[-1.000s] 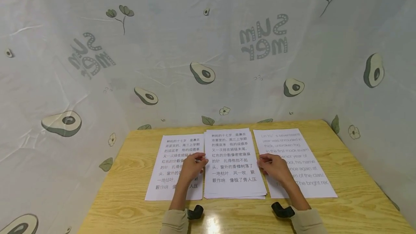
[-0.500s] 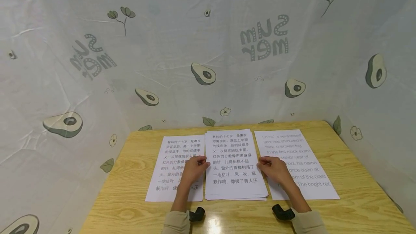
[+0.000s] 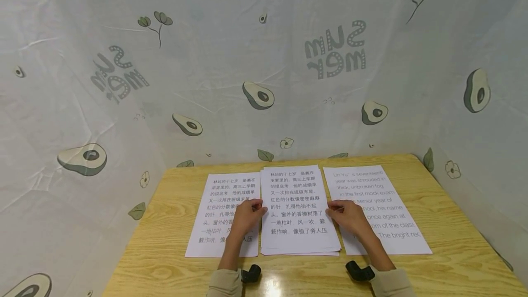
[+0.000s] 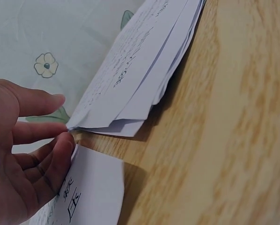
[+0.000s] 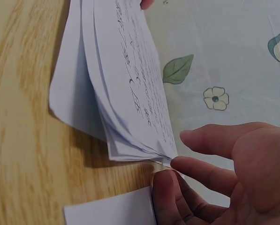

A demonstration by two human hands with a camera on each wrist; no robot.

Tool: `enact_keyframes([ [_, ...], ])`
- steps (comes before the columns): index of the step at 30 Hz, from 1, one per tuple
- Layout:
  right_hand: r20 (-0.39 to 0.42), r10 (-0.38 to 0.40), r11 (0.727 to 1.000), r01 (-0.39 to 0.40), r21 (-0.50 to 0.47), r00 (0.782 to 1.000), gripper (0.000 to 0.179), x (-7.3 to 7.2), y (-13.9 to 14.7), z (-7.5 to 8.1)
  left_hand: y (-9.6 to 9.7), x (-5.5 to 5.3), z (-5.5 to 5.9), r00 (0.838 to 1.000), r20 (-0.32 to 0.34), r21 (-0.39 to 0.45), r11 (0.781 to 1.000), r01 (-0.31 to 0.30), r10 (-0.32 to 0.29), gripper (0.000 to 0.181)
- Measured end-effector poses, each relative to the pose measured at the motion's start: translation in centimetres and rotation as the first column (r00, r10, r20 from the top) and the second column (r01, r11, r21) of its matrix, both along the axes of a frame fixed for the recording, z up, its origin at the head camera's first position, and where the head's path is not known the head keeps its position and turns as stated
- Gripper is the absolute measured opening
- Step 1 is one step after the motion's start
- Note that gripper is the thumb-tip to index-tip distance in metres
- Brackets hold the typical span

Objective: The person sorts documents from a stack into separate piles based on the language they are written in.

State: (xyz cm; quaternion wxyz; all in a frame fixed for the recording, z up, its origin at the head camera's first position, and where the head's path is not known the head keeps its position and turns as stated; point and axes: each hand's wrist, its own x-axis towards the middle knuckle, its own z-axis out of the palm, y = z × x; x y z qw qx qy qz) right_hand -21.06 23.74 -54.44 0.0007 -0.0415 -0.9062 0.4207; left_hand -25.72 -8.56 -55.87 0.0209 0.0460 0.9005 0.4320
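Note:
A stack of white sheets [image 3: 294,242] printed with Chinese characters lies in the middle of the table in the head view. At its left edge is my left hand [image 3: 247,214], index fingertip touching the paper. My right hand [image 3: 348,214] touches the opposite edge the same way. In both wrist views the thumbs stand apart from the sheets, and the other fingers bend below the index fingers. The lower corners of the stack [image 4: 130,110] are slightly fanned and raised off the wood. My forearms partly cover the papers on either side.
Another Chinese-printed sheet [image 3: 195,246] lies on the left and an English-printed one [image 3: 406,244] on the right. They rest on a wood-grain table [image 3: 449,242]. Behind it hangs a pale curtain [image 3: 288,118] with avocado prints. Black wrist devices [image 3: 359,271] sit near both sleeves.
The whole head view shifts slightly. Both hands stay at the side edges of the middle stack, with hardly any movement; the papers keep their places.

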Motion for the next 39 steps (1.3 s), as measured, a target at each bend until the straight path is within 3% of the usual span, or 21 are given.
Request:
enact_keyframes([
  [17, -0.034, 0.028, 0.999, -0.028, -0.015, 0.999, 0.038, 0.14, 0.10, 0.16, 0.12, 0.29, 0.38, 1.000, 0.005, 0.039, 0.999, 0.000, -0.001, 0.039],
  [25, -0.053, 0.025, 0.999, -0.026, -0.020, 0.998, 0.040, -0.02, -0.11, 0.00, 0.15, 0.20, 0.30, 1.000, -0.028, 0.099, 0.995, 0.005, -0.002, 0.040],
  [39, -0.035, 0.011, 1.000, -0.011, 0.006, 0.999, 0.045, 0.09, -0.38, 0.01, 0.42, 0.24, 0.26, 0.999, -0.032, 0.058, 0.998, 0.004, -0.002, 0.044],
])
